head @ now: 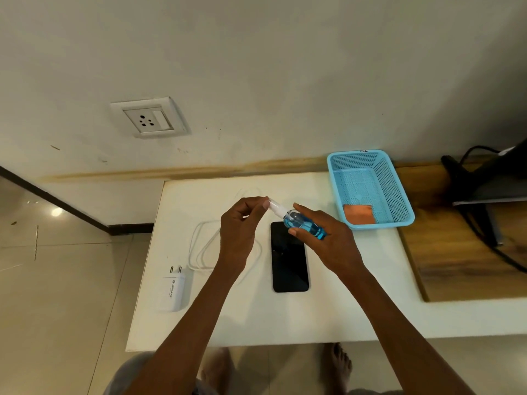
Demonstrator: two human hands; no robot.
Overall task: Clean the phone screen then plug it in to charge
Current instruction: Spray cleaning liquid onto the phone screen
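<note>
The task looks barely begun. At frame centre the right hand (pixel 328 238) grasps a small spray bottle (pixel 306 225) of blue liquid, tilted over the top end of the phone (pixel 289 259), while the left hand (pixel 242 223) pinches the bottle's clear cap (pixel 273 205) between thumb and fingertips, so both hands are clenched on something. Whether the cap is coming off or going on cannot be told. The phone lies flat, screen up and dark, in the middle of the white table (pixel 328 309); no wet patch shows on it, so I judge spraying and wiping are yet to come. An orange cloth (pixel 358 213) sits unused in the blue basket (pixel 399 195) at the right of centre. Charging is not started either: the white charger (pixel 172 290) lies on the table at lower left, prongs free, its cable (pixel 199 252) coiled loose beside the phone, and the wall socket (pixel 148 118) at upper left is unoccupied. The table stands against a pale, scuffed wall, with glossy floor tiles at left, a wooden counter (pixel 456 252) and dark gear with black cords at right, and bare feet below the table edge.
</note>
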